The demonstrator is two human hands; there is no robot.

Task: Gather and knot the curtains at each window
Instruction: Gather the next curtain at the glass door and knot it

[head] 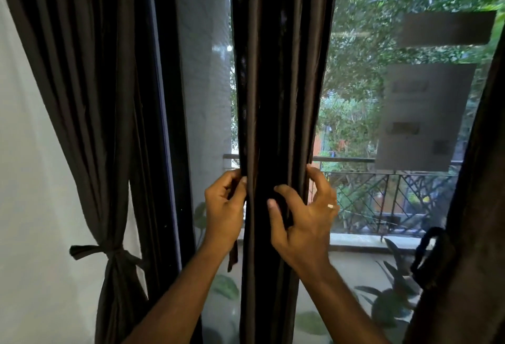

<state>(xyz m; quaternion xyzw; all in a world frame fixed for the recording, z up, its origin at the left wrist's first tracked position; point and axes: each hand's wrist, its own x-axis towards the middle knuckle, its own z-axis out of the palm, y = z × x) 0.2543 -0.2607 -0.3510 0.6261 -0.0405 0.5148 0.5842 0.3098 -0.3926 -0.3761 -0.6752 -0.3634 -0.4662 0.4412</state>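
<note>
Curled fingers (pixel 284 193) of the right hand (pixel 303 220) and the left hand (pixel 224 207) clutch opposite edges of the middle curtain (pixel 276 84), a dark, smooth, pleated panel hanging before the window glass (pixel 369 84). A ring (pixel 330 206) glints. Left, another curtain (pixel 90 98) hangs knotted by a white wall (pixel 32 179); outside, a railing (pixel 396 193) and blurred, probably leafy, greenery.

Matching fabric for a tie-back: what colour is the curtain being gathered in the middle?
Plain dark brown with a slight sheen, no pattern: middle curtain, head view.
</note>
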